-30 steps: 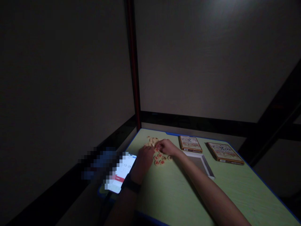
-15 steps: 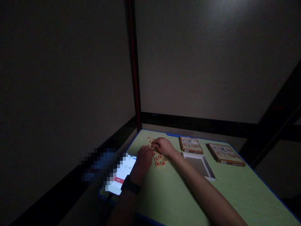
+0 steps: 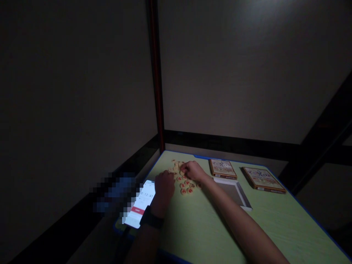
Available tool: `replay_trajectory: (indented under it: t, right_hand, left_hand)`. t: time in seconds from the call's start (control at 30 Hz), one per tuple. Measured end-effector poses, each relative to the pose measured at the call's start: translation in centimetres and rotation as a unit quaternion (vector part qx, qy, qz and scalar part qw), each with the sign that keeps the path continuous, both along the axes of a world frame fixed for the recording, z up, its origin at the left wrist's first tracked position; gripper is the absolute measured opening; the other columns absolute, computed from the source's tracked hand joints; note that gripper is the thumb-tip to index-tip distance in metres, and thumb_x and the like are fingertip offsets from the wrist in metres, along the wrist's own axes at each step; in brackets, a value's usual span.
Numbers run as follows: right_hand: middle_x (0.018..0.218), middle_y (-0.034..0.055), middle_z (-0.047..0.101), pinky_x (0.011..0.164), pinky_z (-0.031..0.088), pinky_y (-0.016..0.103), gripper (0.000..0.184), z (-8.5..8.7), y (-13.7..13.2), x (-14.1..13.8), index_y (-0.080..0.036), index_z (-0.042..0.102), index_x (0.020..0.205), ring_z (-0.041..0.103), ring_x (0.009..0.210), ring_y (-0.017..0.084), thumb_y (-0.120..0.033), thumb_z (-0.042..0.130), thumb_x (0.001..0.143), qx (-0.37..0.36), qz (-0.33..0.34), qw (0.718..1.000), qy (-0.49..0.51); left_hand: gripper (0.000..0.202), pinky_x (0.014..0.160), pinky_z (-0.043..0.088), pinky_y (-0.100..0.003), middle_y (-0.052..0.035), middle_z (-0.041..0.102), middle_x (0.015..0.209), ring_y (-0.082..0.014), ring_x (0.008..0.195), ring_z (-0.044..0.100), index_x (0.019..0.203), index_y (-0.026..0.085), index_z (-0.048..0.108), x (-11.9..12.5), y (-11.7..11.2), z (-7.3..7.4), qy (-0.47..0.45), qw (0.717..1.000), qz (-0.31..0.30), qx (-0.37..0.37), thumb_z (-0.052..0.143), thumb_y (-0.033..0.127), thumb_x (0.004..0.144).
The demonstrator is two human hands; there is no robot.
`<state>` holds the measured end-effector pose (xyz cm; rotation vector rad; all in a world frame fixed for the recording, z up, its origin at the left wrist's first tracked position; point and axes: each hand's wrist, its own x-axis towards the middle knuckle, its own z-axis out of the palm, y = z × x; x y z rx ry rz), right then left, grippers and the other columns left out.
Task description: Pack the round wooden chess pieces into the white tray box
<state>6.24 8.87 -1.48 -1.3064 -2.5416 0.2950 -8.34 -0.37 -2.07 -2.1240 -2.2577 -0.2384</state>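
Note:
Round wooden Chinese chess pieces (image 3: 189, 191), several with red characters facing up, lie in a loose group on the green table (image 3: 198, 223). Behind them is a heap of more pieces (image 3: 176, 167) near the far left corner. My right hand (image 3: 194, 171) reaches over the group, thumb and fingers pinched on a chess piece at the heap's right side. My left hand (image 3: 165, 186), with a dark band on the wrist, rests at the near left edge of the heap. Its back faces me and its fingers are mostly hidden.
A lit phone (image 3: 140, 205) with a running timer lies at the table's left edge. Right of my right forearm is a shallow open box tray (image 3: 246, 200). Two printed flat boxes, a smaller one (image 3: 223, 168) and a larger one (image 3: 264, 179), lie farther back. Walls border the table.
My left hand has drawn back slightly left, away from my right hand, uncovering more pieces between them. My right hand has shifted a little to the right.

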Motion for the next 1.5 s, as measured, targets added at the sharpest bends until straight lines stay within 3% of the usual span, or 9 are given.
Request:
replay_trajectory:
  t: [0.23, 0.47, 0.8, 1.03, 1.27, 1.4, 1.5]
  right_hand:
    - [0.090, 0.0042, 0.077, 0.073, 0.041, 0.020, 0.033, 0.1, 0.0, 0.0, -0.018, 0.077, 0.092, 0.068, 0.084, 0.016, -0.005, 0.052, 0.077, 0.011, 0.018, 1.000, 0.004]
    - [0.090, 0.0073, 0.076, 0.076, 0.041, 0.024, 0.026, 0.4, -0.5, 0.1, -0.021, 0.077, 0.085, 0.067, 0.089, 0.020, -0.009, 0.055, 0.077, 0.053, 0.063, 0.996, -0.031]
    - [0.094, 0.0073, 0.078, 0.079, 0.047, 0.024, 0.038, 0.3, -0.2, 0.4, -0.021, 0.079, 0.100, 0.070, 0.089, 0.020, -0.003, 0.060, 0.072, 0.040, 0.092, 0.994, -0.051]
    - [0.091, 0.0045, 0.079, 0.077, 0.047, 0.021, 0.040, 1.0, -0.2, 1.0, -0.022, 0.080, 0.098, 0.071, 0.086, 0.018, 0.000, 0.059, 0.072, 0.020, 0.092, 0.995, -0.039]
    - [0.088, 0.0034, 0.078, 0.075, 0.045, 0.020, 0.036, 1.2, -0.4, 0.7, -0.021, 0.080, 0.093, 0.070, 0.083, 0.016, -0.002, 0.059, 0.072, 0.020, 0.087, 0.995, -0.054]
    - [0.095, 0.0079, 0.077, 0.078, 0.045, 0.024, 0.031, 1.2, -0.6, -0.2, -0.020, 0.078, 0.094, 0.068, 0.091, 0.020, -0.006, 0.055, 0.078, 0.045, 0.059, 0.995, -0.072]
    - [0.103, 0.0127, 0.074, 0.082, 0.045, 0.027, 0.028, 1.2, -0.8, -1.4, -0.018, 0.076, 0.096, 0.067, 0.099, 0.023, -0.009, 0.053, 0.083, 0.062, 0.041, 0.993, -0.093]
  left_hand:
    - [0.030, 0.086, 0.046, -0.030, -0.0130, 0.065, 0.106, -0.0206, 0.101, 0.062, 0.109, 0.014, 0.065, -0.1, 0.8, -1.3, -0.023, 1.000, -0.017, 0.002, 0.039, 0.010, 0.095]
    - [0.039, 0.098, 0.045, -0.034, -0.0125, 0.066, 0.113, -0.0203, 0.109, 0.061, 0.114, 0.012, 0.062, -1.1, 1.4, -4.3, -0.067, 0.989, -0.069, 0.111, 0.035, 0.000, 0.089]
    - [0.036, 0.098, 0.049, -0.038, -0.0117, 0.068, 0.106, -0.0210, 0.105, 0.061, 0.100, 0.014, 0.064, -1.7, 2.4, -5.3, -0.112, 0.980, -0.087, 0.141, 0.038, -0.003, 0.082]
    - [0.036, 0.100, 0.049, -0.034, -0.0072, 0.068, 0.108, -0.0184, 0.108, 0.060, 0.096, 0.019, 0.065, -2.0, 2.0, -5.2, -0.104, 0.978, -0.116, 0.141, 0.037, -0.001, 0.083]
    - [0.041, 0.105, 0.044, -0.034, -0.0091, 0.067, 0.116, -0.0199, 0.114, 0.058, 0.101, 0.018, 0.065, -1.3, 1.4, -3.9, -0.089, 0.989, -0.077, 0.086, 0.035, -0.003, 0.084]
    - [0.039, 0.100, 0.045, -0.031, -0.0107, 0.067, 0.114, -0.0194, 0.109, 0.059, 0.100, 0.016, 0.065, -0.7, 1.1, -2.9, -0.099, 0.988, -0.073, 0.089, 0.035, -0.004, 0.084]
    - [0.036, 0.094, 0.046, -0.030, -0.0136, 0.066, 0.108, -0.0200, 0.103, 0.061, 0.099, 0.012, 0.065, -0.4, 0.8, -1.8, -0.099, 0.992, -0.033, 0.077, 0.036, -0.004, 0.085]
